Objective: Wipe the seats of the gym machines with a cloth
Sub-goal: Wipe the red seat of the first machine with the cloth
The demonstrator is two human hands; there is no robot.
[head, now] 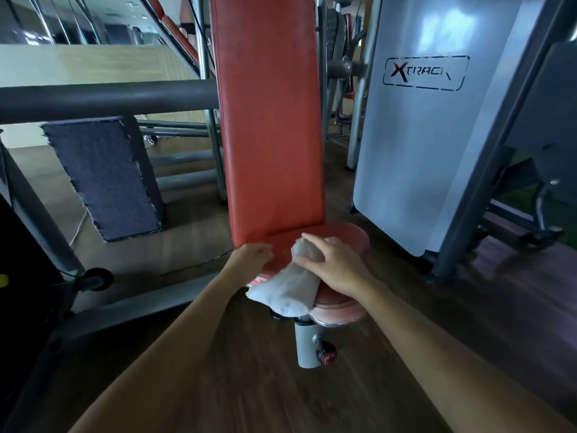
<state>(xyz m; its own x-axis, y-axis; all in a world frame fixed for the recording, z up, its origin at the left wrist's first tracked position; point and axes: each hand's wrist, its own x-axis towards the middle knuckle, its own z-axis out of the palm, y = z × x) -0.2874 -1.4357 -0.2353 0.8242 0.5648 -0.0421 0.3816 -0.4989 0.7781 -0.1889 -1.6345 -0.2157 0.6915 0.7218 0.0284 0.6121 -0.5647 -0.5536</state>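
Here, right hand (331, 264) tight around cloth (288, 293) on seat (354, 242); left hand (251, 256) alongside, grip unclear.

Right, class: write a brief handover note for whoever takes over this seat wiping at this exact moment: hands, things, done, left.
Hands: the left hand is at the left edge of the red seat, apparently steadying it; its grip is too blurred to tell. The right hand has its fingers curled round the bunched top of the white cloth, pressing it onto the seat.
Things: the cloth trails over the seat's front-left edge.
Done: wiping this seat is under way; coverage cannot be judged.
Left: finish this seat, then do the other machines.
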